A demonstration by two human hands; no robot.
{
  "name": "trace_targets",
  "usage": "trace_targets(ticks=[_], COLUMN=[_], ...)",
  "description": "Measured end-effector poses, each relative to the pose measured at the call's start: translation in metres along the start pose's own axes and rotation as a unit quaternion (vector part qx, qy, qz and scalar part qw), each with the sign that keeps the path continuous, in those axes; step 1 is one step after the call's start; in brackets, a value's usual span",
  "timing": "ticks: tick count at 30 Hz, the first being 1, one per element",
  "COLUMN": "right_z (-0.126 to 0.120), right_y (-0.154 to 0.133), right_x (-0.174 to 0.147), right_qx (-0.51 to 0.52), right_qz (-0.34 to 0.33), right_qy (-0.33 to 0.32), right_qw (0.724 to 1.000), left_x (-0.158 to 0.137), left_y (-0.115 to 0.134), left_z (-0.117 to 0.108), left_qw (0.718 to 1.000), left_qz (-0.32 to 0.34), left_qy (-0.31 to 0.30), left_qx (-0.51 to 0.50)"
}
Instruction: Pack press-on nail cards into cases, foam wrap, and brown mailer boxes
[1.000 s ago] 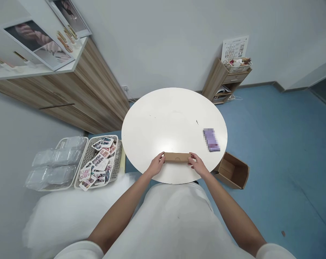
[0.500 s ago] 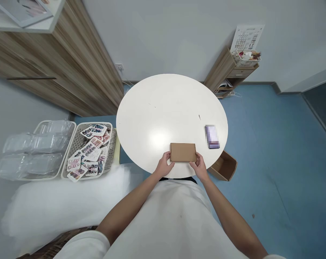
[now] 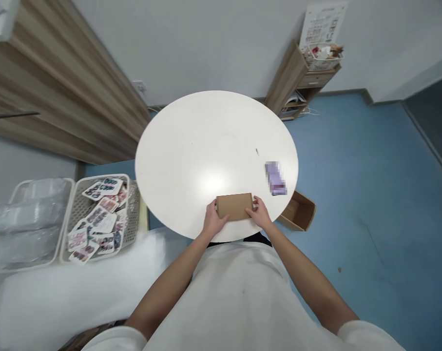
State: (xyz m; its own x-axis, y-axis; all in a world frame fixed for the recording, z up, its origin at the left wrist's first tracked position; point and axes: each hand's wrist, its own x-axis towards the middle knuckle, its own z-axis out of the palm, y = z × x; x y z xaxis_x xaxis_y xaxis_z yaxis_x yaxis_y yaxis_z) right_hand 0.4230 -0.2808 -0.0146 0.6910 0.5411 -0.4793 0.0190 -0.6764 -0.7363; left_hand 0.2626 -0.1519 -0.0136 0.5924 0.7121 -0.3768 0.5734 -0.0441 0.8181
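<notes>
A small flat brown cardboard box [image 3: 235, 206] is at the near edge of the white oval table [image 3: 206, 126]. My left hand [image 3: 214, 219] grips its left end, the thumb on the near side and the fingers around the far side. At the box's right end, my right hand [image 3: 259, 213] holds it the same way, thumb at the near corner. The lid looks closed, so whatever is inside is hidden. To the right on the table lies a purple item, blurred out [image 3: 276, 178].
Left of the table stands a white basket [image 3: 132, 209] heaped with printed cards, beside another basket of clear plastic packs [image 3: 27, 214]. An open brown bin [image 3: 298, 212] is on the floor at the right. A wooden shelf unit [image 3: 288, 80] stands by the wall.
The view has shifted, so the table and baskets appear further left. The box is slightly tilted now, and both hands stay on its ends with thumbs moved onto its near edge.
</notes>
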Motion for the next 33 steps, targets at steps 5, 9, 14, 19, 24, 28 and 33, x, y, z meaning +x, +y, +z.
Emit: trace_targets(ticks=[5, 9, 14, 19, 24, 28, 33], right_z=[-0.001, -0.038, -0.132, -0.215, -0.260, -0.285, -0.315], right_y=[0.005, 0.011, 0.054, 0.135, 0.214, 0.252, 0.280], right_x=[0.002, -0.013, -0.035, -0.047, -0.052, -0.055, -0.057], right_qx=[-0.005, -0.004, 0.041, 0.060, 0.101, 0.164, 0.189], right_qz=[-0.027, -0.051, -0.048, 0.009, 0.104, 0.163, 0.153], right_qy=[-0.050, -0.093, -0.029, 0.112, 0.194, 0.217, 0.230], right_qw=[0.998, 0.994, 0.998, 0.992, 0.970, 0.948, 0.942], left_x=[0.008, -0.003, -0.028, -0.025, -0.006, 0.001, 0.009], left_y=[0.003, 0.035, 0.108, 0.156, 0.168, 0.175, 0.199], left_z=[0.009, 0.021, 0.083, 0.193, 0.308, 0.371, 0.418], left_qw=[1.000, 0.998, 0.995, 0.980, 0.947, 0.932, 0.899], left_qz=[-0.004, -0.067, -0.059, -0.005, -0.042, -0.024, 0.065], left_qy=[0.022, 0.018, -0.078, -0.191, -0.319, -0.360, -0.430], left_qx=[0.019, 0.011, 0.023, 0.057, 0.016, 0.031, 0.048])
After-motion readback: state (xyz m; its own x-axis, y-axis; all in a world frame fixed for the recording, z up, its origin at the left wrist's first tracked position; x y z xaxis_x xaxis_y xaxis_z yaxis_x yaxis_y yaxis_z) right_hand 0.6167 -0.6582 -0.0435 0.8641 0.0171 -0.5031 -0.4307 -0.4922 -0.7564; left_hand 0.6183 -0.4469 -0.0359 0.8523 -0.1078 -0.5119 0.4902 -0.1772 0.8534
